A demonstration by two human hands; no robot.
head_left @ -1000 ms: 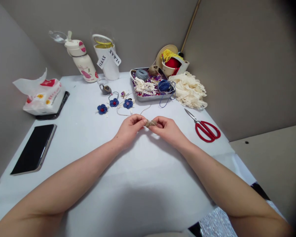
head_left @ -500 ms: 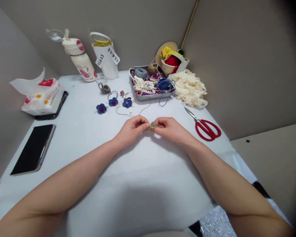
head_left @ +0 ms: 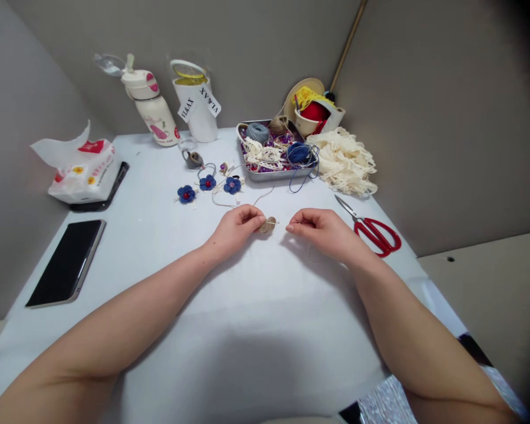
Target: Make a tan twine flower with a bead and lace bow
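My left hand (head_left: 235, 231) pinches a small jute-wrapped disc (head_left: 267, 224) between thumb and fingertips. My right hand (head_left: 321, 231) is a short way to the right of the disc, with its thumb and fingers closed together. A very thin thread (head_left: 281, 223) appears to run from the disc towards those fingertips, though it is faint. Beyond my hands lie several blue fabric flowers (head_left: 207, 183) with red centres, and a pale cord (head_left: 229, 203) trails from them towards my left hand.
A metal tray (head_left: 274, 175) holds yarn balls and trims, with cream lace (head_left: 344, 165) beside it. Red-handled scissors (head_left: 377, 237) lie to the right. A tissue pack (head_left: 83, 176), black phone (head_left: 66, 263), bottle (head_left: 152, 112) and white cup (head_left: 198, 118) stand on the white-covered table (head_left: 247, 330).
My right hand has moved away to the right and let go of the disc, leaving a gap between my hands. My left hand keeps hold of the disc.
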